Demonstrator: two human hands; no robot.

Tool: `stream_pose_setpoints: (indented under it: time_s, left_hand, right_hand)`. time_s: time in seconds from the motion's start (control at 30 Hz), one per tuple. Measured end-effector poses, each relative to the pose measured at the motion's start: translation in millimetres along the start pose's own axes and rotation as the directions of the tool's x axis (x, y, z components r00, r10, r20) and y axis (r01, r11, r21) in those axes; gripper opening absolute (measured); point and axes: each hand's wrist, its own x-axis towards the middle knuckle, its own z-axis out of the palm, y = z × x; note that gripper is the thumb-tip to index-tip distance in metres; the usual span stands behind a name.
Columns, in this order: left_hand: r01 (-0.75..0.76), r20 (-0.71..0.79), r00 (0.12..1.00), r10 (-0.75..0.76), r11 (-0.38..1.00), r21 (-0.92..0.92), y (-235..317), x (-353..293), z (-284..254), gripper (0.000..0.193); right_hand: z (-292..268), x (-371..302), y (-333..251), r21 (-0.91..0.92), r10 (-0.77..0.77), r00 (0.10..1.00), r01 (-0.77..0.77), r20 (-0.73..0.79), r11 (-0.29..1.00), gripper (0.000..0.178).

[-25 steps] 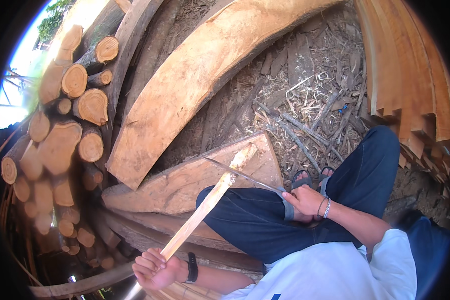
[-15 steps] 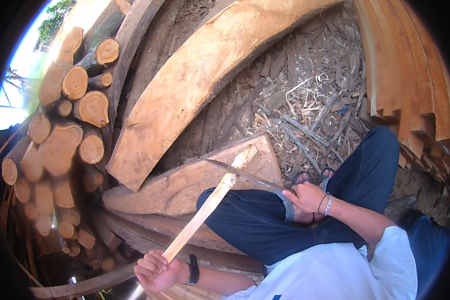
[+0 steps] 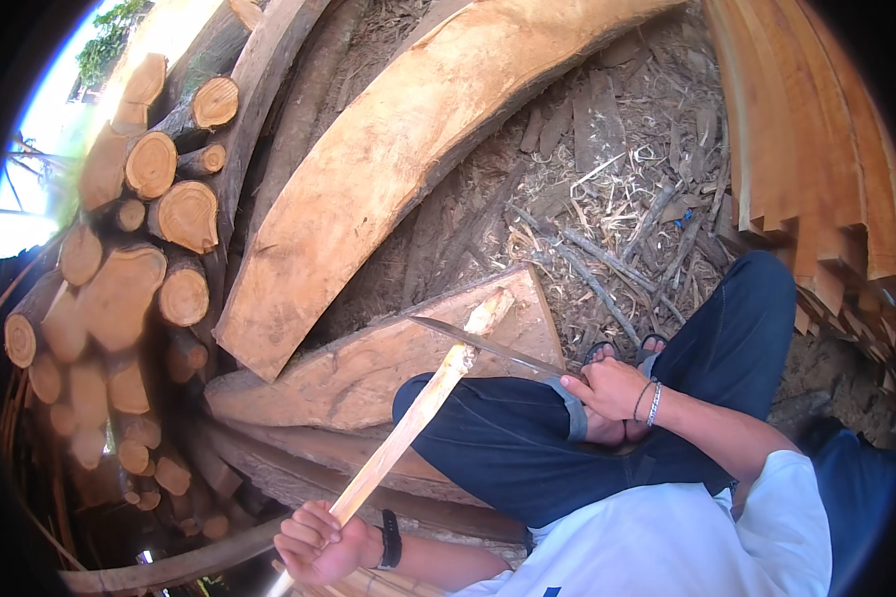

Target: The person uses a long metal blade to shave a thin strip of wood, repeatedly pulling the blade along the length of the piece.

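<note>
My left hand (image 3: 321,543) is closed around the lower part of a pale, peeled wooden stick (image 3: 396,441), which slants up and away to the right. The stick's far end, with rough bark-like patches, lies over a flat wooden slab (image 3: 319,383). In my right hand (image 3: 612,388), closed as well, is a long-bladed knife (image 3: 503,350), likely a machete; its handle is hidden in my fist. The blade crosses the stick near its far end and appears to touch it. My legs in dark trousers (image 3: 488,448) are bent below the blade.
Cut logs (image 3: 184,214) are stacked at the left. A long curved plank (image 3: 388,169) runs across the far side. Wood shavings and twigs (image 3: 607,234) litter the ground beyond my feet. Sawn boards (image 3: 806,139) stand at the right. Another person's dark clothing may show at lower right.
My left hand and the near end of the stick have shifted slightly to the right. The knife and my right hand stay almost in place.
</note>
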Motion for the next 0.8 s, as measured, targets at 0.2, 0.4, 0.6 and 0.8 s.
stream_pose_setpoints:
  time_s: [0.2, 0.4, 0.6, 0.8]
  left_hand:
    - [-0.009, 0.045, 0.999, 0.010, 1.000, -0.021, -0.4, -2.1, -1.1, 0.039]
    - [-0.020, 0.072, 0.997, 0.022, 0.999, -0.036, 0.2, -5.7, -5.8, 0.038]
    - [-0.009, 0.068, 0.998, 0.013, 0.999, -0.046, 1.2, -5.4, 0.6, 0.038]
    - [-0.020, 0.074, 0.997, 0.023, 0.999, -0.048, -1.2, -4.7, 7.7, 0.038]
  right_hand:
    - [1.0, 2.0, 10.7, 0.000, -0.004, 1.000, 0.004, -0.007, 1.000, 0.070]
    - [-2.3, -2.1, -2.7, 0.005, 0.002, 0.999, -0.002, 0.041, 1.000, 0.070]
    - [-4.4, -2.6, -4.5, -0.003, -0.007, 0.997, 0.007, 0.081, 1.000, 0.070]
    - [-2.9, -2.2, 1.0, -0.016, 0.009, 1.000, -0.008, 0.019, 1.000, 0.067]
